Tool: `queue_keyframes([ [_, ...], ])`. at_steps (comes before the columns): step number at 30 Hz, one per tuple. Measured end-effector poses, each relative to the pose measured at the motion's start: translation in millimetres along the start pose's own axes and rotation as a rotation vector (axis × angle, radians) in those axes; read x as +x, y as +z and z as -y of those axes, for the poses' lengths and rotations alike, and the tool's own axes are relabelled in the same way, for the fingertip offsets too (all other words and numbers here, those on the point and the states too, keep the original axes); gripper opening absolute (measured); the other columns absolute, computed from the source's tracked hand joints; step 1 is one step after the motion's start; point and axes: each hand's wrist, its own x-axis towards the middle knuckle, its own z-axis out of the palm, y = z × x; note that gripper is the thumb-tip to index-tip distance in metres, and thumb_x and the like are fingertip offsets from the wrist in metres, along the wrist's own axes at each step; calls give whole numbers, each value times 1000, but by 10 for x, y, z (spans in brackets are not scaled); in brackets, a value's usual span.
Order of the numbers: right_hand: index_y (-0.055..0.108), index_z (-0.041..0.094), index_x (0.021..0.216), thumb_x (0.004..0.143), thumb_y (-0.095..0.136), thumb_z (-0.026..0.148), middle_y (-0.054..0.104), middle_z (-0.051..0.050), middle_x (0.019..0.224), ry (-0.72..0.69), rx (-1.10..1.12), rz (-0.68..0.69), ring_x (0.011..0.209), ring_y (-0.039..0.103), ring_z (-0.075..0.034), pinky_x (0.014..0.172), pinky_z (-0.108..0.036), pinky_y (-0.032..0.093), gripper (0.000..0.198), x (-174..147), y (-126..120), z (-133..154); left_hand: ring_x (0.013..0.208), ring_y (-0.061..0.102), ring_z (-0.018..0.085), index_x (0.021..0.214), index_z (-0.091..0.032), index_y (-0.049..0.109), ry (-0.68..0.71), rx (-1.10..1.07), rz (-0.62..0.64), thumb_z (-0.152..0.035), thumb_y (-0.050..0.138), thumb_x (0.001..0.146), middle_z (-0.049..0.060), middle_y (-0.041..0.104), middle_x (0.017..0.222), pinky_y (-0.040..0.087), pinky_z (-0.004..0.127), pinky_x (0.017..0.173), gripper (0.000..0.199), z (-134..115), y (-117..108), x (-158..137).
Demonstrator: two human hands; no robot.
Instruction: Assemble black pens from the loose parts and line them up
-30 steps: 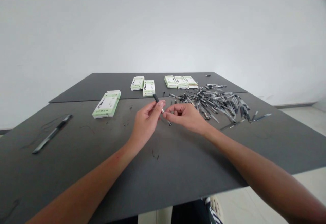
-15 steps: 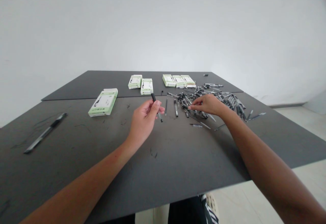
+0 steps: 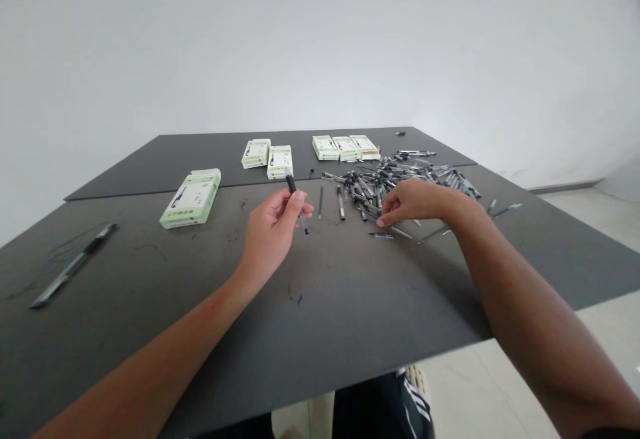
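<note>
My left hand (image 3: 274, 226) is closed around a pen (image 3: 291, 183) between thumb and fingers. The pen's black grip points up and away, while its thin lower end shows below the fingers. At the near edge of a heap of pens (image 3: 367, 189), my right hand (image 3: 413, 200) reaches down with thumb and fingertips drawn together. Whatever lies between those fingertips is too small or hidden to make out. Just below them lies a short pen part (image 3: 381, 235) on the dark table (image 3: 330, 312). Two slim pieces, a refill (image 3: 321, 201) and a pen barrel (image 3: 341, 203), lie between my hands.
A green-and-white box (image 3: 191, 199) stands left of my left hand. Farther back are two more boxes (image 3: 280, 162) and a row of three boxes (image 3: 345, 148). One long pen (image 3: 75, 266) lies at the far left. A wall (image 3: 300, 46) rises behind the table.
My right hand has shifted slightly toward me and right, its fingertips now lower at the heap's near edge. My left hand still holds the pen. The whole view has moved slightly.
</note>
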Motion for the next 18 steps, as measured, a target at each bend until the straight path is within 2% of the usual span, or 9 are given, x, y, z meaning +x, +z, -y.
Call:
queue_keyframes([
  [4, 87, 27, 83, 79, 83, 54, 83, -4, 82, 28, 2, -51, 78, 74, -24, 68, -34, 46, 28, 5, 12, -19, 83, 78, 19, 104, -20, 76, 1, 32, 7, -63, 62, 104, 7, 84, 92, 58, 24, 66, 45, -6, 0, -6],
  [9, 88, 29, 76, 77, 88, 42, 82, -4, 78, 9, 37, -35, 73, 73, -25, 67, -35, 47, 13, 22, 44, 23, 81, 78, 19, 101, -20, 76, 7, 69, 38, -63, 62, 104, 6, 84, 90, 57, 24, 66, 45, -40, 11, -22],
  [13, 88, 27, 76, 77, 85, 39, 81, -3, 75, -11, 45, -48, 70, 71, -23, 66, -34, 46, 12, -19, 14, 52, 79, 77, 18, 98, -21, 77, 50, 86, 61, -59, 62, 105, 4, 84, 88, 56, 24, 68, 41, -76, 25, -67],
  [16, 85, 25, 79, 82, 81, 44, 76, -2, 71, -67, 155, -166, 66, 66, -20, 63, -33, 44, 19, -95, -50, 91, 82, 78, 18, 102, -22, 78, 82, 108, 77, -54, 64, 106, 3, 85, 90, 57, 25, 74, 35, -136, 48, -138],
  [18, 79, 23, 79, 87, 77, 45, 70, 0, 67, -130, 329, -361, 62, 58, -16, 60, -32, 41, 23, -143, -82, 181, 82, 79, 19, 104, -23, 79, 127, 138, 106, -51, 65, 105, 2, 85, 90, 58, 27, 78, 31, -190, 69, -202],
])
